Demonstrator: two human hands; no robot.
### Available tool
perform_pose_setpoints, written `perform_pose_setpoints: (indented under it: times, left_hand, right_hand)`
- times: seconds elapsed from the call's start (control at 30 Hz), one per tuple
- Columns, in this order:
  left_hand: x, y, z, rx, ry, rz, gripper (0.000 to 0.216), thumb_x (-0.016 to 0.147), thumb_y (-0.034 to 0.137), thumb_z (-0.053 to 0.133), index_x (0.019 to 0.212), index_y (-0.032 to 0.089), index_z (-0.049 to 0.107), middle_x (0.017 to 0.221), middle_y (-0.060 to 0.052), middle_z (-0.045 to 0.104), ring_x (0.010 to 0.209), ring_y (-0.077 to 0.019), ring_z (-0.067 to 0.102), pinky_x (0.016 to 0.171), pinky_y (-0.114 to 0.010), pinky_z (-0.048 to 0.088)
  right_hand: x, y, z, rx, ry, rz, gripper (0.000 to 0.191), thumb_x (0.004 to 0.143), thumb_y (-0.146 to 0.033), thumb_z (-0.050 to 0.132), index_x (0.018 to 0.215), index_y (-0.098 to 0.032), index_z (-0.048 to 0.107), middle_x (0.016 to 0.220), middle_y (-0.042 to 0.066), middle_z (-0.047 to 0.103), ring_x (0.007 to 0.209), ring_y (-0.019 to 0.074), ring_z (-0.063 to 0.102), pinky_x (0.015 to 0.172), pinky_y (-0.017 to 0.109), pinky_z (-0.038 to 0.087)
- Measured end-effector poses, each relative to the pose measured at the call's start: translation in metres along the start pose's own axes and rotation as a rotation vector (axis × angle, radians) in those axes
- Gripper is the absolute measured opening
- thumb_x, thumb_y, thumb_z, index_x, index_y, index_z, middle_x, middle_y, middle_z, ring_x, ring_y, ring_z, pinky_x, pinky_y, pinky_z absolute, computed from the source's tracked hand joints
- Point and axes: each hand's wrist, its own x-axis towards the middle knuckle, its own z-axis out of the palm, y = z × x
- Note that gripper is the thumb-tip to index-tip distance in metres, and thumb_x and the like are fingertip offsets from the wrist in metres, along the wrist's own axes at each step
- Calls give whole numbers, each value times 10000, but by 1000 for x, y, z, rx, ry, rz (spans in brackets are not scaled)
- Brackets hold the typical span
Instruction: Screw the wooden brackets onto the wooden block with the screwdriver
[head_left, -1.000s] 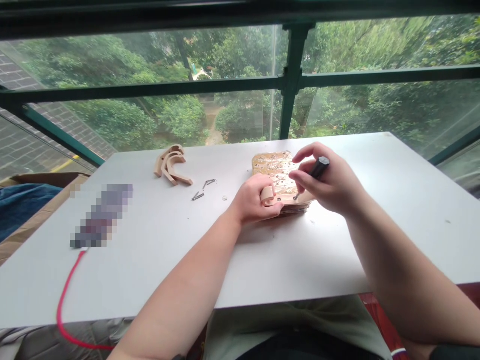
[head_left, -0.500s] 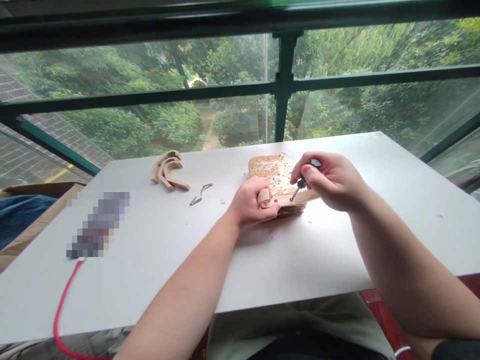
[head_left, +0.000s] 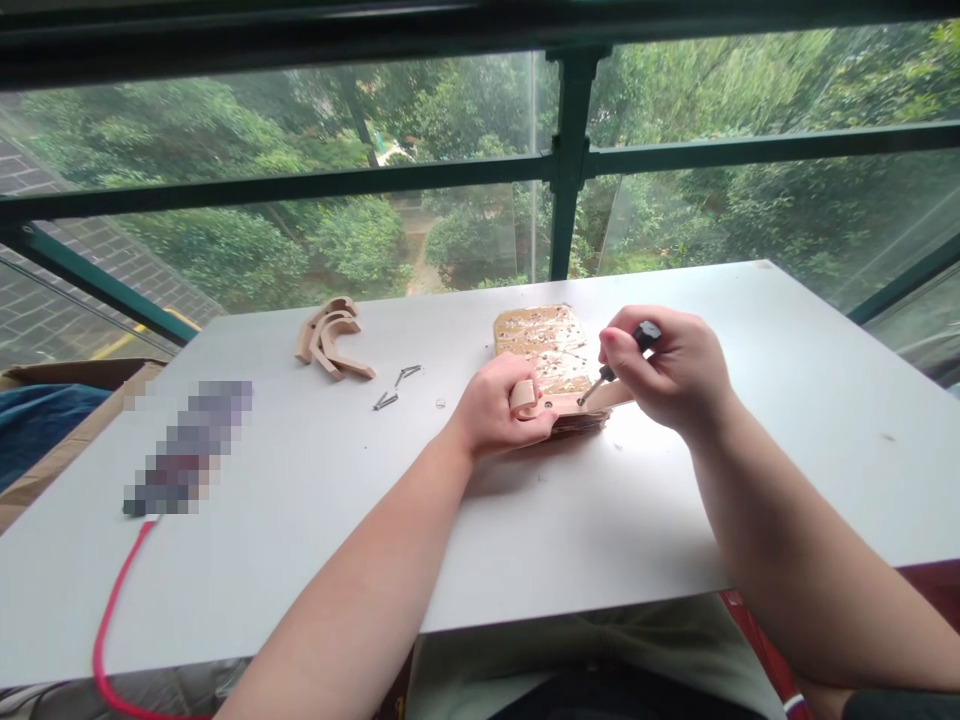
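Observation:
My left hand (head_left: 501,405) is closed around the left end of a pale wooden hook (head_left: 564,402), whose curled tip sticks out between the fingers. The hook lies along the near edge of a thick, tape-covered cardboard block (head_left: 541,345) pitted with small holes. In my right hand (head_left: 667,365) is a screwdriver (head_left: 609,372) with a black handle, held tilted. Its tip meets a screw hole in the hook. A second, dark-centred hole shows to the left of it, near my left thumb. The hook's right end is partly hidden by my right hand.
More curved wooden hooks (head_left: 330,340) lie in a pile at the back left. Several loose screws (head_left: 396,388) rest between them and my left hand. A pixelated object (head_left: 191,445) with a red cable (head_left: 112,600) is at left. Beyond it stands a cardboard box (head_left: 135,385).
My right hand has shifted slightly right and rolled, tipping the screwdriver handle further right while its tip stays at the same hole. The left hand keeps its hold; the whole view moved a little.

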Motion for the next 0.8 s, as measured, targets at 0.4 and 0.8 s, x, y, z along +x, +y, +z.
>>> perform_pose_setpoints:
  times: [0.4,0.8]
  left_hand:
    - [-1,2,-1,-24,12,-18,238,679,254,748,690,219,513,726,-4,593,744,-188,581,715,-335,499]
    - [-1,2,-1,-26,7,-11,232,683,254,748,684,217,519,745,-8,613,752,-187,584,729,-339,502]
  right_hand:
    - [-3,14,7,449,-45,46,368,927,-312,673,1221,-277,454,791,-24,683,733,183,703,745,367,554]
    - [-3,2,1,457,-121,31,79,969,-327,503,941,-253,505,793,19,686,743,203,631,728,369,489]
